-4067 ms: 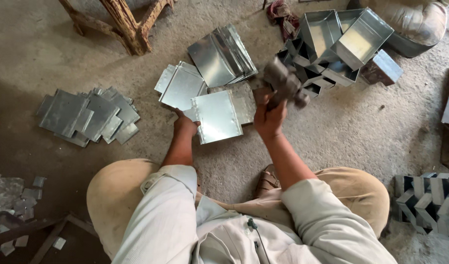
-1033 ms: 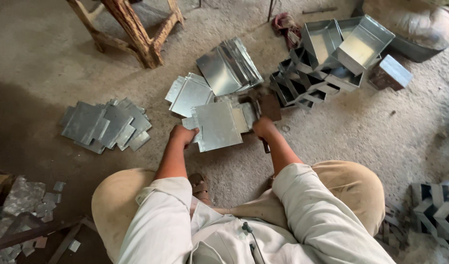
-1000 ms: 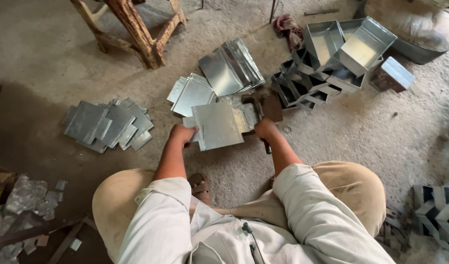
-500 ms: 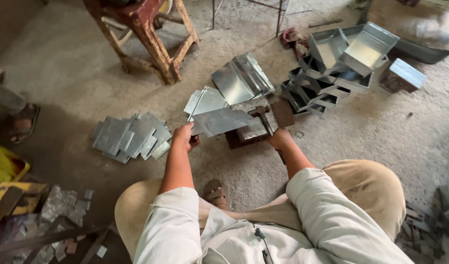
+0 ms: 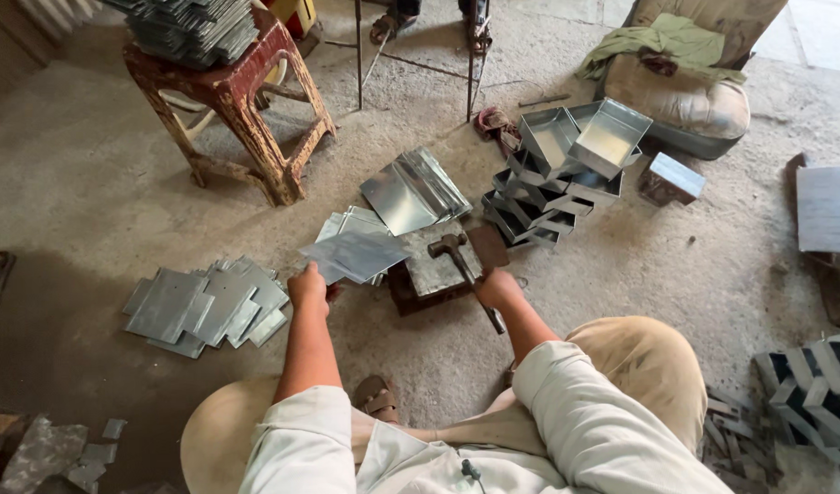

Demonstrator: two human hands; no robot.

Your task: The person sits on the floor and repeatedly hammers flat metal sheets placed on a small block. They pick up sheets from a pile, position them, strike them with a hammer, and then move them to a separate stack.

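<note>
A person sits on a concrete floor (image 5: 621, 274), knees spread, with both bare hands out in front. The left hand (image 5: 307, 285) pinches the near edge of a thin metal sheet (image 5: 354, 254), fingers closed on it, and holds the sheet lifted and tilted just left of a dark block (image 5: 435, 273) that sits on the floor between the knees. The right hand (image 5: 498, 288) is wrapped tight around the handle of a hammer (image 5: 464, 270), whose head lies over the top of the block, on or just above it; the pictures do not show which. Behind the lifted sheet lies a small heap of flat sheets (image 5: 347, 226), and beyond that a larger folded sheet (image 5: 413, 190) rests on the floor. To the left, well apart from the hands, a spread of cut flat pieces (image 5: 208, 302) lies fanned out. Behind and to the right of the block stands a stack of finished metal trays (image 5: 557, 178), the top ones open and tilted. A worn red wooden stool (image 5: 232, 101) at upper left carries a pile of metal pieces. A sandalled foot (image 5: 376, 399) shows between the thighs.
</note>
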